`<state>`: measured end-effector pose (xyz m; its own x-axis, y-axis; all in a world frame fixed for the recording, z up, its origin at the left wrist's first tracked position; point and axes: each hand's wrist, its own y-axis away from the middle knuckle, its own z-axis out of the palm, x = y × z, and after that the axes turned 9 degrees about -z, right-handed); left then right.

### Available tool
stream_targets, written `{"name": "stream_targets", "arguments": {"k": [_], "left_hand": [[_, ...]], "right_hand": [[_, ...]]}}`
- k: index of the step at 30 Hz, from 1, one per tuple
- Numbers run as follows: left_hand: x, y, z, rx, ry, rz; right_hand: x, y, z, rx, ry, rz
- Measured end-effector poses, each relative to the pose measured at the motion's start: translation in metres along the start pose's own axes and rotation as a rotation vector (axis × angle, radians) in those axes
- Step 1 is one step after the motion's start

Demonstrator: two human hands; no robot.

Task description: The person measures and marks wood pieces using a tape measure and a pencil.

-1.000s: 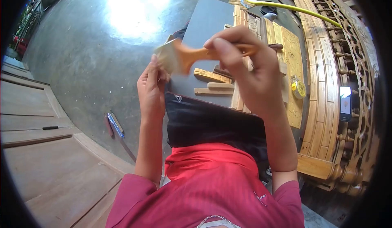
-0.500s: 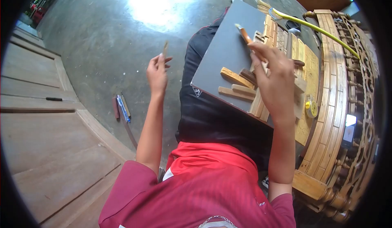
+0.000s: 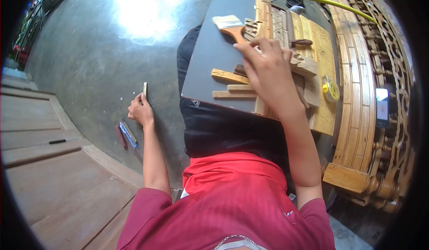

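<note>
Grey concrete floor (image 3: 89,62) off to the left, glare at its far side, with a slatted wooden bench (image 3: 348,71) along the right. Between them, across the lap, a dark grey board (image 3: 201,66), wood pieces crowded toward its right edge. By its near edge, a few loose wooden strips (image 3: 234,95), lying crosswise.

Held in the right hand (image 3: 272,73), a flat brush (image 3: 234,31): fingertips closed round the handle, no gap showing. From that grip, bristles away and to the left, toward the board's far left corner; long axis slanting across the board's far half.

Out beyond the board's left edge, over the floor, the left hand (image 3: 142,111). Pinched tightly there between thumb and fingers, a slim piece (image 3: 145,90), perhaps wood, too small in view to be sure; long axis pointing away from the body, upper end clear of the fingers. Well apart from the brush, and off to the left of the board's near left corner. Nearer to the board, the right hand; nearer to the slender tools (image 3: 128,135) on the floor, the left.
</note>
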<state>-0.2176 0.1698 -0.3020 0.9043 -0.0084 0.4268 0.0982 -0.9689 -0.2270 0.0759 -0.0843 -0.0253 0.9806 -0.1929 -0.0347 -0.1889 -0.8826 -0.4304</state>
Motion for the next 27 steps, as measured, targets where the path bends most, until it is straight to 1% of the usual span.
{"name": "stream_targets", "arguments": {"k": [4,7,8,11,14,15,17,18,20,22,23,26,27], "left_hand": [[0.005,0.001,-0.001,0.006,0.011,-0.002],[0.020,0.003,-0.005,0.021,0.153,0.005],[0.023,0.004,-0.009,0.024,0.193,0.002],[0.055,0.006,-0.043,-0.044,0.367,0.209],[0.100,0.013,-0.085,-0.114,0.557,0.337],[0.116,0.020,-0.102,-0.119,0.567,0.399],[0.147,0.032,-0.138,-0.124,0.587,0.523],[0.159,0.037,-0.153,-0.185,0.595,0.627],[0.179,0.050,-0.179,-0.312,0.614,0.842],[0.200,0.067,-0.202,-0.379,0.482,1.000],[0.206,0.074,-0.208,-0.409,0.410,1.084],[0.209,0.089,-0.209,-0.537,0.411,1.067],[0.207,0.091,-0.205,-0.534,0.412,1.053]], "right_hand": [[0.007,-0.002,0.013,0.009,0.012,0.017],[0.007,-0.007,0.019,-0.011,-0.020,0.039],[0.009,-0.006,0.017,0.028,-0.026,0.036],[0.012,-0.003,0.008,0.142,-0.073,0.005],[0.016,0.014,-0.024,0.209,-0.129,-0.025],[0.016,0.022,-0.031,0.247,-0.131,-0.001],[0.020,0.044,-0.048,0.220,-0.115,0.048],[0.023,0.054,-0.057,0.210,-0.105,0.072],[0.032,0.074,-0.069,0.231,-0.050,0.188],[0.043,0.096,-0.079,0.254,0.024,0.335],[0.049,0.106,-0.082,0.230,0.121,0.409],[0.073,0.133,-0.082,0.172,0.360,0.622],[0.083,0.143,-0.076,0.149,0.409,0.681]]}}
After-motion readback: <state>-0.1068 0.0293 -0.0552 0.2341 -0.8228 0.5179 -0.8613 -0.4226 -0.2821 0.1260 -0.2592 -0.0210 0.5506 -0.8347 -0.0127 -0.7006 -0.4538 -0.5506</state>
